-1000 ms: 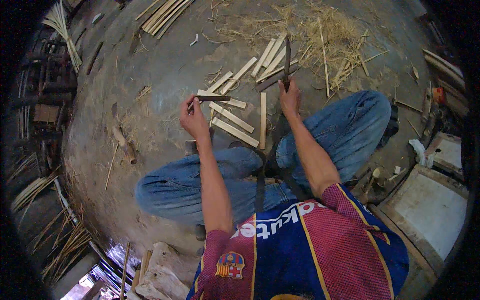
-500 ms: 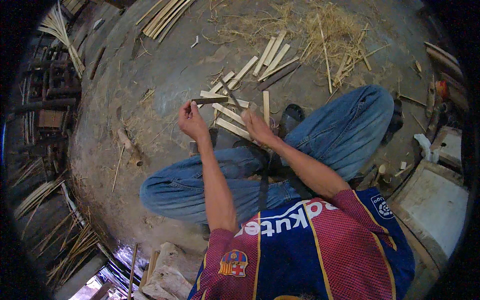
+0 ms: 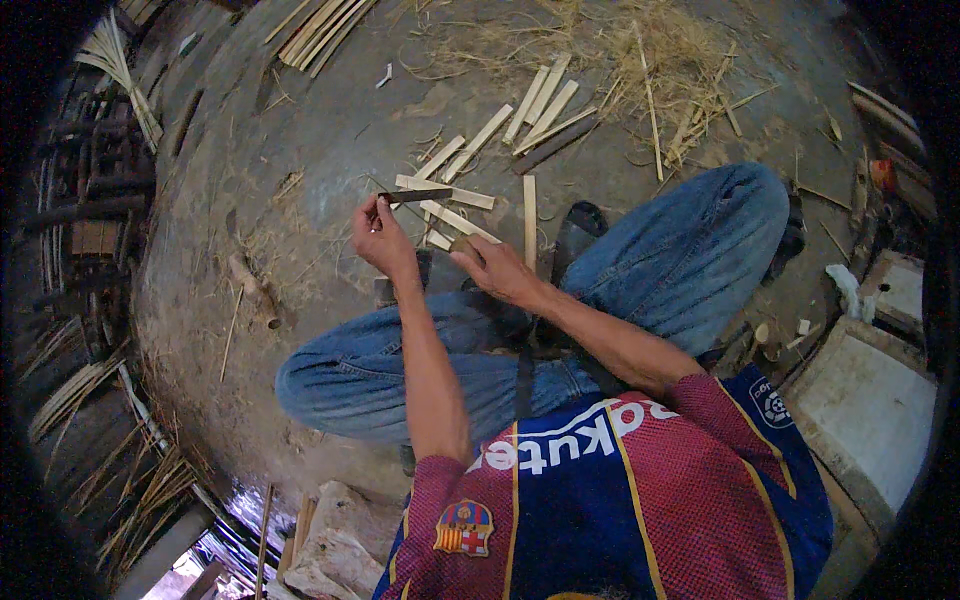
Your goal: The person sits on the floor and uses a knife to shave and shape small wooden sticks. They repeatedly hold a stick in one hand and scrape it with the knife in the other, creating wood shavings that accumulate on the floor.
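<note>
My left hand point(image 3: 383, 240) pinches one end of a short dark strip point(image 3: 425, 195), bamboo by its look, which points to the right. My right hand point(image 3: 503, 274) is closed round the handle of a knife point(image 3: 459, 243). Its thin blade slants up and left, and its tip end passes by the dark strip close to my left fingers; whether they touch I cannot tell. Beneath and beyond both hands, several pale bamboo strips point(image 3: 470, 197) lie loosely over one another on the floor. A single pale strip point(image 3: 530, 220) lies right of my right hand.
My bent legs in jeans point(image 3: 680, 250) frame the work spot. Farther off lie a dark strip point(image 3: 555, 145), a heap of shavings point(image 3: 645, 80) and a strip bundle point(image 3: 320, 35). A short bamboo piece point(image 3: 255, 290) is at left, a pale board point(image 3: 860, 400) at right.
My right hand has moved left and slightly nearer to me, swinging the knife blade over to the dark strip. My left hand has barely shifted and still holds the strip.
</note>
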`<state>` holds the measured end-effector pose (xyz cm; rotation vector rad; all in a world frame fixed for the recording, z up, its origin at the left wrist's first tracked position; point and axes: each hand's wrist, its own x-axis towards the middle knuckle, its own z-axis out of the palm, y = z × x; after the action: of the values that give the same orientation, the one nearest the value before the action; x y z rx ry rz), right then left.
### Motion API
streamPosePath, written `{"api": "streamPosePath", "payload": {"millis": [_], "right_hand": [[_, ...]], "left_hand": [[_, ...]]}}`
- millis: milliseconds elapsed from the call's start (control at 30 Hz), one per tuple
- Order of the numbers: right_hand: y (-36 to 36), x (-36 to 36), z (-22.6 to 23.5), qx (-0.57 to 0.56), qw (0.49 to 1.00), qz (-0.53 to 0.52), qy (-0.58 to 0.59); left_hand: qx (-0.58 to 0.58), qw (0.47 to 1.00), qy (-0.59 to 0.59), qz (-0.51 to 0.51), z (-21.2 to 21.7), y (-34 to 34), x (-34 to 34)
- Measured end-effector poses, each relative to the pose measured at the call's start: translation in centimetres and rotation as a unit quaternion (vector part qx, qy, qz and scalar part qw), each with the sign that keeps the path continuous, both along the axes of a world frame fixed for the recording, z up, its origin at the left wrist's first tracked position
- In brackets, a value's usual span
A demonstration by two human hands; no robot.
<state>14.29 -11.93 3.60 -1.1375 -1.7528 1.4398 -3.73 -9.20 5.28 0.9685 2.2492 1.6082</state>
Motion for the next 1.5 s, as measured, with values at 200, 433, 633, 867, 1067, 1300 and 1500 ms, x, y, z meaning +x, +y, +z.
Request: {"api": "streamPosePath", "payload": {"millis": [200, 433, 633, 867, 1067, 1300, 1500], "right_hand": [[0.8, 1.9, -3.2, -0.06, 0.992, -0.008, -0.109], [-0.8, 3.3, -4.8, -0.08, 0.984, -0.021, -0.155], [-1.2, 3.3, -7.9, -0.147, 0.979, -0.039, -0.138], [-1.5, 2.2, -6.1, -0.042, 0.99, -0.06, -0.119], [-0.8, 0.4, 1.6, -0.12, 0.993, -0.003, -0.01], [-0.3, 0.4, -0.6, -0.132, 0.986, -0.004, -0.097], [-0.4, 0.9, -0.4, -0.08, 0.995, -0.018, -0.058]], "left_hand": [[0.001, 1.0, 0.013, -0.007, 0.1, 0.1, -0.1], [0.011, 1.0, -0.004, -0.02, -0.5, -0.1, -0.4], [0.037, 0.997, -0.036, -0.05, 0.0, -0.1, -0.4], [-0.005, 0.997, -0.081, -0.004, 0.5, -0.3, 0.0], [-0.061, 0.997, 0.034, 0.013, 0.1, -0.2, -0.3], [-0.027, 1.0, 0.006, 0.006, -0.6, -0.1, -1.1], [-0.044, 0.999, 0.014, 0.018, -0.4, -0.2, -1.6]]}}
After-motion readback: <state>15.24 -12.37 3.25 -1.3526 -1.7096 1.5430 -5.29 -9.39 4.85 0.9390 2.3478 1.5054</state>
